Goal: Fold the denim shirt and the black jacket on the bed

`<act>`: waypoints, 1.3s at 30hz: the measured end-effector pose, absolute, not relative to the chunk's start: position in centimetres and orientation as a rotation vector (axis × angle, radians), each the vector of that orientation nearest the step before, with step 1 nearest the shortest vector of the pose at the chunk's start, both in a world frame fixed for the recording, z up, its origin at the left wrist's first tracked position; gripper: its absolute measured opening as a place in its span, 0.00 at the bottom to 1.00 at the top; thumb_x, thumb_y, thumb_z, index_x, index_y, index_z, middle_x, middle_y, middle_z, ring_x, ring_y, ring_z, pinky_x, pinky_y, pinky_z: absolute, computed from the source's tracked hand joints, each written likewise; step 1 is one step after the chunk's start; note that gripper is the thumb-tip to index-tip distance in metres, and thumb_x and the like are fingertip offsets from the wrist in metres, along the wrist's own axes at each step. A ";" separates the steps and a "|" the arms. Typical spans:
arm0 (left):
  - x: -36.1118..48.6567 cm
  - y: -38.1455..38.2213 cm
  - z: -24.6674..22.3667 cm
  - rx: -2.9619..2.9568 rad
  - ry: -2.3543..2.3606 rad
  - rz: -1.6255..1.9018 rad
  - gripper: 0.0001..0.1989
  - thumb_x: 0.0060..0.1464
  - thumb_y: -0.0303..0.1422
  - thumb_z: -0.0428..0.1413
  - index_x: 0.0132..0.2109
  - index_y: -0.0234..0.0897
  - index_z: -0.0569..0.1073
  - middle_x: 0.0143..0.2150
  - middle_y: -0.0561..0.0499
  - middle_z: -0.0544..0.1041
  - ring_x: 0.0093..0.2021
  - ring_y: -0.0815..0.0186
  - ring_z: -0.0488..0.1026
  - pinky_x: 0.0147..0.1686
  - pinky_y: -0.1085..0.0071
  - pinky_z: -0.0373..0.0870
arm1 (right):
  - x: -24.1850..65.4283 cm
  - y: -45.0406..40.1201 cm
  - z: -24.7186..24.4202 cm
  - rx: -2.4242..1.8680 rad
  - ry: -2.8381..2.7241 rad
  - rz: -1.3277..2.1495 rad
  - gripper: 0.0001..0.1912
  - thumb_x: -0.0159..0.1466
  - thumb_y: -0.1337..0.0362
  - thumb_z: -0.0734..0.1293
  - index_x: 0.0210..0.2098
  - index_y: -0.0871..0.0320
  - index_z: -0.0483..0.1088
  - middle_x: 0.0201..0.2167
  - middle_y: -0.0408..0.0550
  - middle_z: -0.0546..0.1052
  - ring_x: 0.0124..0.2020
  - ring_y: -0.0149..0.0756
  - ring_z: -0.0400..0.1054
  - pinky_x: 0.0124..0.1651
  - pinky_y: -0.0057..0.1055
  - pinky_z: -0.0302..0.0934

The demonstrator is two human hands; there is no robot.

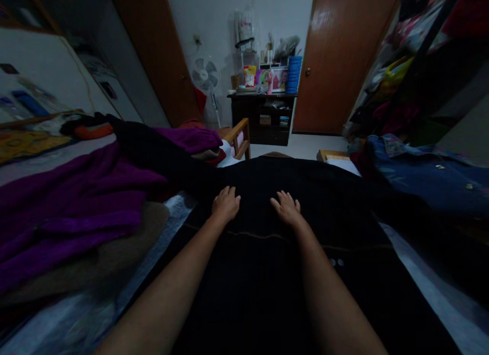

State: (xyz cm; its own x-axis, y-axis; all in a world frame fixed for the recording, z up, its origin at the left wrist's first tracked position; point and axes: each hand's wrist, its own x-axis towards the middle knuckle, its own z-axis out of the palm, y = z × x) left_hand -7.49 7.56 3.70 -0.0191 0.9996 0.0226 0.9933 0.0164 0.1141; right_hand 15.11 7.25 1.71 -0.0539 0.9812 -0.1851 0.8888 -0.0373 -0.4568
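Observation:
A large black garment [252, 273] lies spread out in front of me, its long sleeves reaching out to the left and right. A thin brownish line runs across it, and pale round spots like buttons show on its right part. My left hand [226, 204] rests on the upper part of the garment, fingers stretched out and nothing in them. Level with it and a short way to the right, my right hand [287, 208] lies palm down on the same cloth, fingers spread.
Purple clothing [87, 192] is heaped at the left beside a brown cloth [114, 248]. A blue denim garment [428, 171] lies at the right. Beyond stand a wooden chair [241, 137], a fan [206, 74], a dark cabinet [248, 119] and a brown door [340, 64].

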 end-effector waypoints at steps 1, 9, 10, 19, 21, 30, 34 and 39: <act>-7.3 7.8 3.1 2.221 2.123 0.167 0.29 0.64 0.42 0.37 0.66 0.34 0.56 0.68 0.41 0.57 0.67 0.55 0.53 0.62 0.59 0.53 | 15.0 7.2 1.6 -1.983 -2.050 0.675 0.33 0.68 0.47 0.46 0.67 0.57 0.50 0.70 0.49 0.46 0.70 0.41 0.35 0.67 0.49 0.30; -8.4 8.7 -0.2 2.170 2.153 0.112 0.41 0.53 0.62 0.40 0.68 0.48 0.55 0.71 0.44 0.48 0.70 0.41 0.40 0.63 0.46 0.44 | 15.4 6.7 1.0 -2.108 -2.047 0.451 0.35 0.68 0.44 0.46 0.67 0.56 0.51 0.70 0.46 0.47 0.70 0.41 0.35 0.67 0.43 0.31; -8.7 8.8 -0.1 2.161 2.153 0.118 0.39 0.55 0.61 0.38 0.67 0.48 0.55 0.71 0.44 0.48 0.70 0.42 0.41 0.63 0.46 0.44 | 15.9 6.7 1.0 -2.164 -2.023 0.428 0.35 0.68 0.44 0.46 0.67 0.54 0.50 0.70 0.46 0.46 0.70 0.42 0.34 0.67 0.44 0.31; -9.8 9.1 0.5 2.103 2.153 0.064 0.41 0.55 0.59 0.41 0.68 0.41 0.53 0.72 0.39 0.45 0.70 0.47 0.41 0.63 0.50 0.47 | 22.3 6.1 1.6 -2.521 -1.801 0.254 0.35 0.68 0.46 0.49 0.68 0.58 0.47 0.70 0.56 0.44 0.70 0.47 0.34 0.67 0.45 0.31; -9.2 9.1 1.0 2.061 2.160 0.017 0.42 0.53 0.60 0.41 0.68 0.41 0.53 0.71 0.37 0.46 0.70 0.44 0.40 0.63 0.48 0.46 | 22.6 6.0 2.2 -2.555 -1.798 0.254 0.35 0.68 0.48 0.51 0.68 0.62 0.48 0.70 0.59 0.46 0.70 0.49 0.35 0.67 0.45 0.33; -1.5 4.5 1.3 2.340 1.814 0.037 0.37 0.56 0.57 0.41 0.68 0.46 0.54 0.72 0.43 0.48 0.70 0.41 0.40 0.63 0.44 0.43 | 22.2 3.5 4.2 -2.301 -2.240 0.399 0.33 0.66 0.50 0.57 0.66 0.58 0.52 0.70 0.54 0.48 0.69 0.49 0.38 0.66 0.51 0.36; -0.8 3.5 0.5 2.388 1.817 0.085 0.37 0.57 0.58 0.39 0.68 0.46 0.53 0.71 0.42 0.47 0.69 0.39 0.40 0.62 0.43 0.41 | 26.4 1.9 7.7 -2.377 -2.204 0.313 0.18 0.65 0.62 0.60 0.53 0.59 0.70 0.56 0.57 0.70 0.59 0.45 0.62 0.59 0.37 0.54; -1.0 3.5 0.8 2.382 1.818 0.070 0.38 0.56 0.59 0.39 0.68 0.46 0.53 0.71 0.42 0.48 0.69 0.39 0.40 0.62 0.43 0.42 | 30.2 -0.6 11.9 -2.504 -1.738 -0.158 0.20 0.68 0.59 0.54 0.47 0.61 0.72 0.48 0.61 0.75 0.50 0.48 0.69 0.49 0.38 0.61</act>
State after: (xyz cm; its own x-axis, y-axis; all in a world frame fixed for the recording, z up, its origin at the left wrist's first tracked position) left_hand -1.02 3.52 0.82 0.2671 0.9623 -0.0504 0.9556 -0.2578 0.1426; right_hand 30.17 -0.56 11.89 0.3474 0.9278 0.1360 0.9371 -0.3488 -0.0147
